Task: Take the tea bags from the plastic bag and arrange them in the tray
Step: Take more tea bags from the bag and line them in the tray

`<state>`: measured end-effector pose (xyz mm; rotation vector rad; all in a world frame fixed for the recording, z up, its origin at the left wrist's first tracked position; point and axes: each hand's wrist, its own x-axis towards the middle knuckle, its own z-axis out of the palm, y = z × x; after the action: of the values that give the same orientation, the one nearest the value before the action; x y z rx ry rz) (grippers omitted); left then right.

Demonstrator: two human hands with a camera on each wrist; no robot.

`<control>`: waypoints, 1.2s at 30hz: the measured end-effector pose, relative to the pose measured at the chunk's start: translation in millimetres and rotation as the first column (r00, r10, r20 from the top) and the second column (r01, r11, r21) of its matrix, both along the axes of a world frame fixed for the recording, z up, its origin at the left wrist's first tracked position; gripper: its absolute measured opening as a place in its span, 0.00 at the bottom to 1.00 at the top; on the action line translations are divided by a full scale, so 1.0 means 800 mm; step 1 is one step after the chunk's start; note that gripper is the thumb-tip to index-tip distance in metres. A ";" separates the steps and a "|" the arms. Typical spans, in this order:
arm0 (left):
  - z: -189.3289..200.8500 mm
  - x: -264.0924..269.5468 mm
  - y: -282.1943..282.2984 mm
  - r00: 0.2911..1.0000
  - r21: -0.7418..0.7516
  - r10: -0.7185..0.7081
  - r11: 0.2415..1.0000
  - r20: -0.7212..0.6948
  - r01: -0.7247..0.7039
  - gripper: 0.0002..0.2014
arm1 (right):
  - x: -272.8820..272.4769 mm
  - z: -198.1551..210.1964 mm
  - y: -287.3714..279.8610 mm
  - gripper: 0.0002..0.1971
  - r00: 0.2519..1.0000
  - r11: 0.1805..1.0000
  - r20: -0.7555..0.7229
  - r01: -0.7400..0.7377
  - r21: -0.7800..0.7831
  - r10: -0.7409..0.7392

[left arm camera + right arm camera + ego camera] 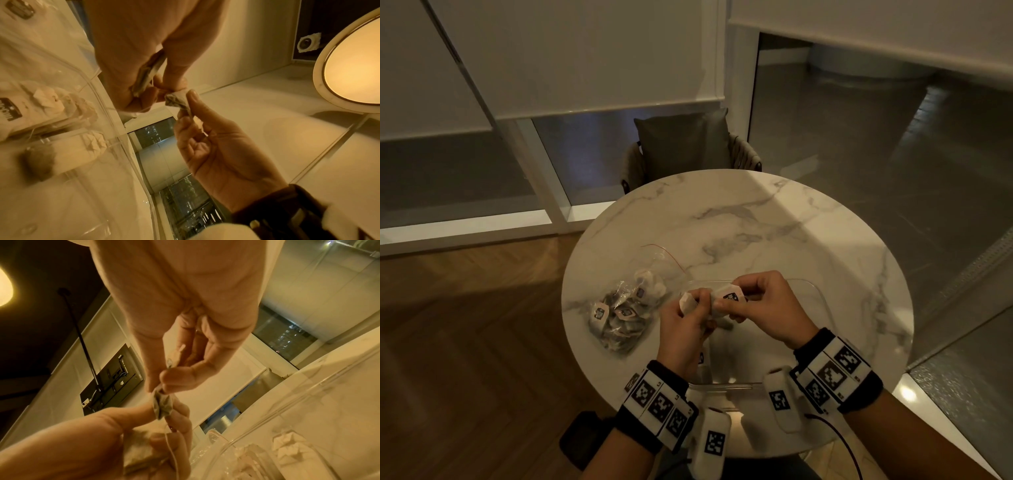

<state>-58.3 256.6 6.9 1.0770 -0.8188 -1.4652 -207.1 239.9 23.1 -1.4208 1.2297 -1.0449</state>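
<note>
Both hands meet above the clear tray (815, 292) on the round marble table (756, 219). My left hand (690, 306) pinches a small crumpled tea bag (178, 101) between thumb and fingers. My right hand (724, 302) pinches the same tea bag from the other side and also grips a second tea bag (730, 295) with a dark label in its palm. The plastic bag (621, 310), still holding several tea bags, lies left of the hands. A few tea bags (49, 104) lie inside the tray. Much of the tray floor is hidden by my hands.
A cushioned chair (685, 147) stands behind the table's far edge. Window frames and blinds (585, 61) fill the back. Wood floor (465, 342) lies to the left, and a dark object (582, 438) sits on the floor near my left forearm.
</note>
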 end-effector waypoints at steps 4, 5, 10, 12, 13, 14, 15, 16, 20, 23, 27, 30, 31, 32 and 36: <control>-0.001 -0.001 0.000 1.000 -0.030 0.001 1.000 0.021 0.000 0.10 | -0.002 0.001 -0.002 0.10 0.998 0.999 -0.033 0.047 -0.023 -0.048; -0.003 0.000 0.000 0.999 -0.031 0.012 0.999 0.032 -0.011 0.10 | -0.001 0.002 -0.002 0.10 0.999 0.999 -0.043 0.027 -0.020 -0.028; 0.000 -0.002 0.001 0.999 -0.015 0.046 0.999 0.008 -0.046 0.09 | -0.001 0.008 -0.004 0.09 0.998 0.999 0.024 0.053 -0.002 -0.053; 0.003 -0.004 0.004 1.000 0.000 0.005 1.000 -0.002 -0.005 0.15 | 0.002 0.008 -0.005 0.10 0.996 0.997 0.055 0.075 0.002 -0.075; 0.003 -0.005 0.005 1.000 0.000 -0.016 1.000 0.009 0.016 0.17 | 0.004 0.008 -0.005 0.11 0.995 0.997 0.060 0.077 0.007 -0.077; 0.004 -0.007 0.006 1.000 -0.008 -0.024 1.000 0.013 0.024 0.17 | 0.005 0.007 -0.006 0.10 0.995 0.997 0.063 0.077 0.013 -0.078; 0.003 -0.007 0.007 1.000 -0.015 -0.013 1.000 0.012 0.013 0.15 | 0.006 0.007 -0.006 0.08 0.995 0.997 0.068 0.077 0.021 -0.078; 0.003 -0.008 0.006 1.000 -0.012 0.008 1.000 0.004 -0.008 0.12 | 0.005 0.007 -0.006 0.06 0.994 0.997 0.080 0.076 0.031 -0.078; -0.003 0.000 0.001 0.998 -0.019 0.048 0.999 0.049 -0.047 0.08 | 0.001 0.010 -0.007 0.03 0.993 0.996 0.088 0.071 0.050 -0.076; -0.007 0.003 0.000 0.995 -0.038 0.052 0.998 0.088 -0.049 0.10 | -0.001 0.013 -0.008 0.04 0.995 0.996 0.042 0.087 0.032 -0.088; -0.011 0.006 -0.003 0.991 -0.070 0.079 0.995 0.104 -0.072 0.10 | -0.001 0.015 -0.010 0.05 0.998 0.997 -0.018 0.068 0.028 -0.067; -0.011 0.009 -0.004 0.996 -0.054 0.049 0.998 0.072 -0.045 0.12 | -0.001 0.019 -0.010 0.06 0.999 0.998 0.010 0.045 0.037 -0.045; -0.010 0.009 -0.004 0.999 -0.040 0.025 0.999 0.047 -0.023 0.14 | -0.001 0.020 -0.011 0.06 0.998 0.998 0.026 0.051 0.037 -0.052; -0.010 0.008 -0.004 0.999 -0.027 0.005 1.000 0.035 -0.004 0.14 | -0.001 0.020 -0.013 0.06 0.997 0.998 0.034 0.061 0.034 -0.062; -0.016 0.005 -0.001 0.997 -0.008 0.018 1.000 0.068 -0.018 0.12 | 0.003 0.024 -0.017 0.07 0.997 0.997 0.000 0.079 0.018 -0.079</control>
<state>-54.6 255.9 -5.9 1.1313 -0.8599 -1.4155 -204.4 226.4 42.4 -1.3680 1.3006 -1.0849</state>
